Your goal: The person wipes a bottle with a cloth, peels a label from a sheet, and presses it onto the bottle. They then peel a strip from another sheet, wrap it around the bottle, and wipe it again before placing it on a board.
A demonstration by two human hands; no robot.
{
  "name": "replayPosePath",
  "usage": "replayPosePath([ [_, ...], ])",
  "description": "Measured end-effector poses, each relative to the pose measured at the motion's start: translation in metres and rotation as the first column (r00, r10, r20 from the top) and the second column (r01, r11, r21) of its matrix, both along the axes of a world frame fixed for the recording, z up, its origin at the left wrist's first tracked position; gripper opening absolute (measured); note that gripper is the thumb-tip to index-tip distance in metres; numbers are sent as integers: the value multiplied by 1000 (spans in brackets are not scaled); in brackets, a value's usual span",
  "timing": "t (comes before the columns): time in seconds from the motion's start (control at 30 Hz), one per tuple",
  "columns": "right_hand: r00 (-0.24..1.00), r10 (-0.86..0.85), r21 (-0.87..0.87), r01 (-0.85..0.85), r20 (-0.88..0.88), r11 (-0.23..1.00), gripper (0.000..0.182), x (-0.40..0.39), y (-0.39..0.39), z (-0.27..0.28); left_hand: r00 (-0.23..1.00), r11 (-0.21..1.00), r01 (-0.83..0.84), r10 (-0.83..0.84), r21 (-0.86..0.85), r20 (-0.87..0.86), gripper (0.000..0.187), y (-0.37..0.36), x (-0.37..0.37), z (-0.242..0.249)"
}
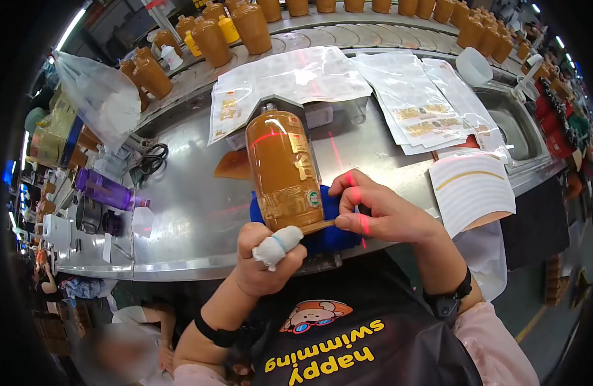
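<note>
A brown glazed bottle (280, 170) with gold lettering and a small green round label lies tilted on a blue support (335, 239), its neck pointing away from me. Along the bottle's base edge runs a narrow gold strip (319, 226). My left hand (264, 264) is closed at the near left of the base. Its thumb, wrapped in white cloth (278, 247) with a blue band round it, presses the left end of the strip. Between thumb and fingers, my right hand (390, 209) pinches the strip's other end. Red laser lines cross the bottle and the right hand.
White label sheets (412, 103) lie at the back, and a sheet of curved gold strips (473, 186) at the right near a sink (512, 122). Black scissors (153, 159) and a purple bottle (106, 188) are at left. A conveyor (348, 36) carries several brown bottles behind.
</note>
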State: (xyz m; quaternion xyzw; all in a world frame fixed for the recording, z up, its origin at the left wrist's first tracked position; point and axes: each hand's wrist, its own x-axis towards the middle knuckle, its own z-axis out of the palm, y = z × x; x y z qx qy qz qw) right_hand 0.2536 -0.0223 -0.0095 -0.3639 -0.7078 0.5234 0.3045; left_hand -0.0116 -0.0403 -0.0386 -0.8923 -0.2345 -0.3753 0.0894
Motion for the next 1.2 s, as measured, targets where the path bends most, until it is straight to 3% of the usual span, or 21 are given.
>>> replayPosePath([
  [0.17, 1000, -5, -30, 4, -22, 1000, 22, -1, -1, -2, 992, 991, 129, -129, 21, 7, 21, 11, 8, 9],
  [0.27, 1000, -5, -19, 4, -27, 1000, 23, 1, -2, 1, 997, 992, 49, -42, -112, 72, 21, 3, 0, -1],
  [0.47, 999, 38, 10, -38, 17, 999, 22, 5, 0, 3, 1000, 999, -7, 7, -47, 7, 20, -1, -1, 2],
  [0.77, 998, 52, 9, -52, 21, 999, 20, 9, 0, 5, 993, 994, 98, -95, 46, -68, 17, 9, 2, 9],
  [1.0, 1000, 28, 5, -28, -11, 1000, 23, 9, -2, 9, 999, 996, -18, 21, -89, 31, 20, -4, -2, -1],
  [1.2, 1000, 13, -48, -12, 2, 999, 24, 8, -1, 6, 996, 995, 94, -94, 12, -7, 24, 7, 6, 3],
])
